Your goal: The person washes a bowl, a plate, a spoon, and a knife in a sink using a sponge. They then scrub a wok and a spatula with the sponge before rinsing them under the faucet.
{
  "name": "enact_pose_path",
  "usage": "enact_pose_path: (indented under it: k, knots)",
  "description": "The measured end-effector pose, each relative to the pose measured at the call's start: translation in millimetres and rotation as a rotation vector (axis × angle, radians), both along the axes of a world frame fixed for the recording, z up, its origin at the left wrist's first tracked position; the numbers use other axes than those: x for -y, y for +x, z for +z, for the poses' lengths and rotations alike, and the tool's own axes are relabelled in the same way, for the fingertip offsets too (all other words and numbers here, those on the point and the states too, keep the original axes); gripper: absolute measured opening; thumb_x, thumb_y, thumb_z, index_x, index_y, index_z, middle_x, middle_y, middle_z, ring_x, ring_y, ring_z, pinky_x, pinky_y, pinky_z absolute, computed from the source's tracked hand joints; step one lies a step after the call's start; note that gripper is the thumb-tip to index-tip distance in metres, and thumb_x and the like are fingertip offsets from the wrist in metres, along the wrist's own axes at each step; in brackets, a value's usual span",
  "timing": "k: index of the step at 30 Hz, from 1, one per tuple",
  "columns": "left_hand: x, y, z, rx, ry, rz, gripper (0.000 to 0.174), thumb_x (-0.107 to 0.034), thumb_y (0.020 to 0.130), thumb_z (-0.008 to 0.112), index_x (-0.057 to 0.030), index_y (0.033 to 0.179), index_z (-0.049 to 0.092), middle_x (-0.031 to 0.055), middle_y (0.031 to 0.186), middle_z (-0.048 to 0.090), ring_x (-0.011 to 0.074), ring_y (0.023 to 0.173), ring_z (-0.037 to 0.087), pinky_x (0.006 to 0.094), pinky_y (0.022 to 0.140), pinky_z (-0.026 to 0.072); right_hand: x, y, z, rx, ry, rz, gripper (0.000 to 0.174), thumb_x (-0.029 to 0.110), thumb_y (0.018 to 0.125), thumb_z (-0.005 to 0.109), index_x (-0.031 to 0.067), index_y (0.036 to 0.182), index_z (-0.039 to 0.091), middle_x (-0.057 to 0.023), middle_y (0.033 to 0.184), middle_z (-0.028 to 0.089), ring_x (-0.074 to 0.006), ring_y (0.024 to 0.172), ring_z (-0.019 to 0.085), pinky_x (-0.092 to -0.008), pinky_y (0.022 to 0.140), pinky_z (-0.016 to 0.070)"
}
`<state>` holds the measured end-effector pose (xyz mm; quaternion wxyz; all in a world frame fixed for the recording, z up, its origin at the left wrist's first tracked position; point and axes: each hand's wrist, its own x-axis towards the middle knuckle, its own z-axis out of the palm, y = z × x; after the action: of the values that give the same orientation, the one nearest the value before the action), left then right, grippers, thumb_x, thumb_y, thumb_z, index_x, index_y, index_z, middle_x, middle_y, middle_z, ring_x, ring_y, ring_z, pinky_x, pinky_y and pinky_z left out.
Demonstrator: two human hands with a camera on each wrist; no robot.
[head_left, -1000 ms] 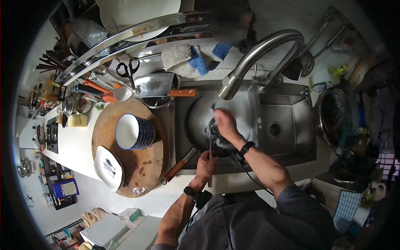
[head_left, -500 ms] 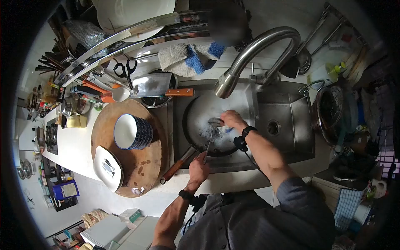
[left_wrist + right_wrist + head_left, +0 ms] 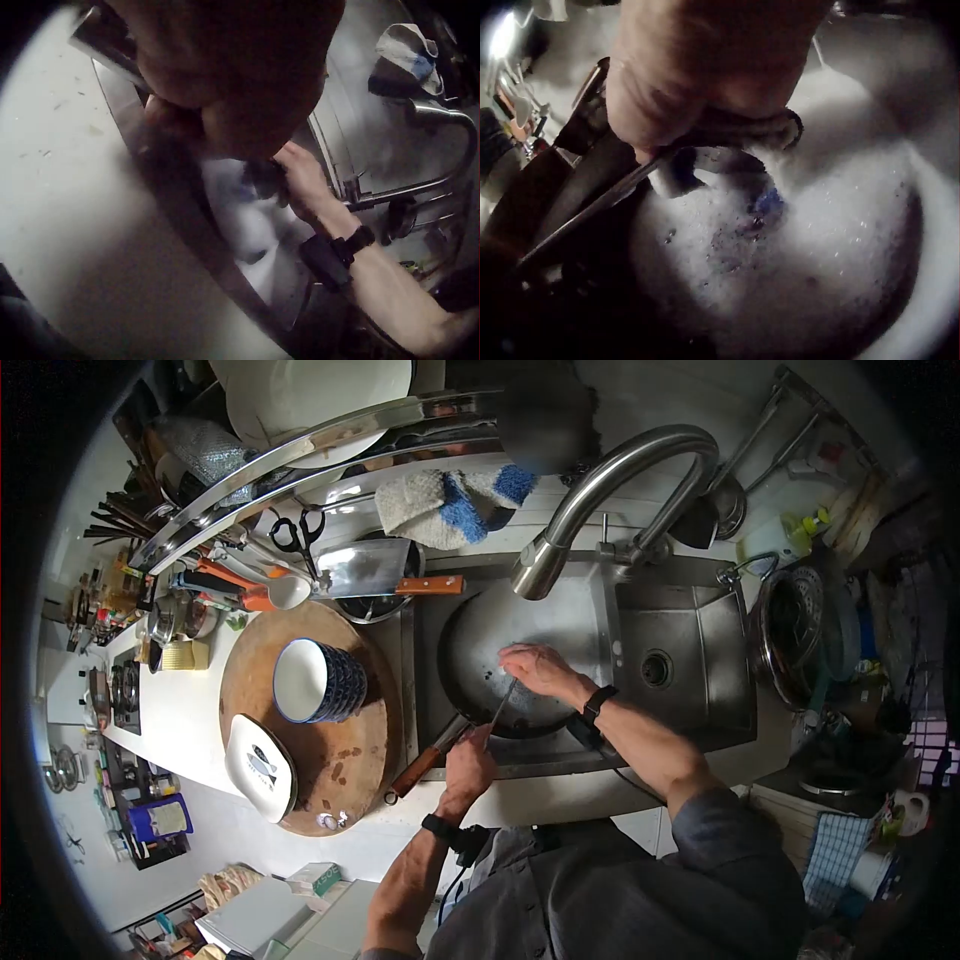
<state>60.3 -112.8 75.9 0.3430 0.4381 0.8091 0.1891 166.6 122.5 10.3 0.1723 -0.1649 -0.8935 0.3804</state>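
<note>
A dark pan (image 3: 446, 660) of foamy water stands in the sink, its wooden handle (image 3: 420, 768) jutting over the front edge. My left hand (image 3: 470, 762) grips the shaft of a long-handled metal utensil (image 3: 503, 705), which slopes up into the pan. Over the foam, my right hand (image 3: 543, 670) curls round the utensil's head, holding a white and blue cloth (image 3: 771, 201) against it. From the right wrist, the shaft runs down to the lower left; fingers and cloth hide most of the head. The left wrist view shows the left hand's dark underside, with the right hand beyond.
A steel faucet (image 3: 535, 565) arches over the sink, with a small basin (image 3: 690, 690) to the right. On the left, a round chopping board (image 3: 335, 800) bears stacked bowls (image 3: 300, 680) and a white dish (image 3: 262, 760). A cleaver (image 3: 365, 568) lies behind it.
The right hand, which showed the utensil's grey head and the cloth half a second ago, now covers them, slightly further left. My left hand has moved a little left and down since one second ago.
</note>
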Motion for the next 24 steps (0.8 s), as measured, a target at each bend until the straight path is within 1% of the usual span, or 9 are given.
enact_pose_path:
  k: [4,8,10,11,14,18,20,21,24]
  knots:
    - [-1.2,2.6,-7.4,-0.02,0.077,-0.03,0.05,0.0,0.081,0.055,-0.0083,0.129,0.063,0.0223,0.12,0.067,0.0407,0.112,0.064,0.0472,0.096,0.0515,-45.9,-6.7,-31.3,0.312,-0.233,-0.038,0.024,0.026,0.098,0.052,0.0073,0.099,0.067,-0.0114,0.096,0.067,-0.0354,0.094,0.066,-0.0466,0.083,0.052]
    - [-0.5,8.7,-14.8,-0.008,0.154,-0.03,0.046,0.0,0.083,0.051,-0.0081,0.126,0.065,0.0248,0.115,0.068,0.0429,0.107,0.065,0.049,0.092,0.0534,-70.8,0.7,-52.4,0.335,0.032,0.083,0.031,0.03,0.099,0.05,0.0062,0.086,0.066,-0.0115,0.082,0.068,-0.0329,0.078,0.065,-0.044,0.072,0.0497]
    - [-3.3,13.4,-8.0,-0.001,0.139,-0.015,0.047,0.0,0.083,0.051,-0.0085,0.127,0.064,0.0249,0.115,0.068,0.043,0.107,0.065,0.0493,0.092,0.0533,-73.0,5.8,-16.2,0.684,-0.789,-0.246,0.028,0.021,0.096,0.054,0.0059,0.073,0.06,-0.0114,0.068,0.06,-0.0232,0.066,0.06,-0.0379,0.061,0.0445]
    - [-4.3,14.7,-3.2,0.005,0.123,0.002,0.048,0.0,0.083,0.051,-0.0088,0.128,0.063,0.0249,0.115,0.067,0.0431,0.107,0.065,0.0496,0.092,0.0532,-71.0,8.8,-14.6,0.685,-0.79,-0.247,0.028,0.021,0.096,0.054,0.0059,0.073,0.06,-0.0114,0.068,0.06,-0.0232,0.066,0.06,-0.0379,0.061,0.0445]
    - [-13.8,10.0,5.0,0.014,-0.023,0.044,0.053,0.0,0.082,0.055,-0.0083,0.133,0.061,0.0237,0.124,0.066,0.0409,0.116,0.062,0.0469,0.099,0.05,-62.3,18.7,-47.4,0.417,-0.661,-0.318,0.041,0.029,0.098,0.048,0.0045,0.067,0.06,-0.0088,0.061,0.056,-0.0188,0.061,0.055,-0.0363,0.057,0.0406]
    - [-21.8,6.5,-13.4,-0.015,0.112,-0.03,0.052,-0.002,0.083,0.054,-0.0066,0.134,0.059,0.0254,0.123,0.065,0.0422,0.115,0.062,0.0482,0.098,0.0506,-40.5,12.9,-101.1,0.151,-1.139,-0.794,0.031,0.028,0.101,0.049,0.0035,0.09,0.065,-0.0103,0.085,0.067,-0.0223,0.075,0.06,-0.0426,0.063,0.0453]
    - [-30.1,12.3,-17.9,0.005,-0.004,-0.033,0.048,-0.002,0.083,0.055,-0.0038,0.131,0.059,0.0269,0.121,0.065,0.044,0.113,0.062,0.0504,0.095,0.0513,-17.6,-6.6,-117.0,-0.486,-1.679,-1.207,0.036,0.036,0.105,0.048,0.0028,0.109,0.062,-0.0131,0.099,0.069,-0.0262,0.085,0.064,-0.0462,0.07,0.0494]
    - [-33.1,14.7,-21.4,0.004,-0.002,-0.035,0.048,-0.002,0.083,0.055,-0.0038,0.131,0.059,0.0269,0.121,0.065,0.044,0.113,0.062,0.0504,0.095,0.0513,-12.2,-13.8,-89.9,-0.441,-1.648,-1.32,0.043,0.042,0.107,0.045,0.0021,0.115,0.059,-0.015,0.102,0.069,-0.0296,0.086,0.066,-0.0464,0.071,0.0536]
    - [-36.0,23.2,-34.4,-0.004,0.107,-0.053,0.043,-0.001,0.082,0.051,-0.0009,0.125,0.056,0.0283,0.109,0.065,0.0487,0.102,0.064,0.0548,0.088,0.0525,-0.2,-28.0,-80.9,-0.721,-1.809,-1.078,0.042,0.041,0.108,0.044,0.0015,0.111,0.059,-0.016,0.1,0.069,-0.0309,0.079,0.067,-0.045,0.069,0.0558]
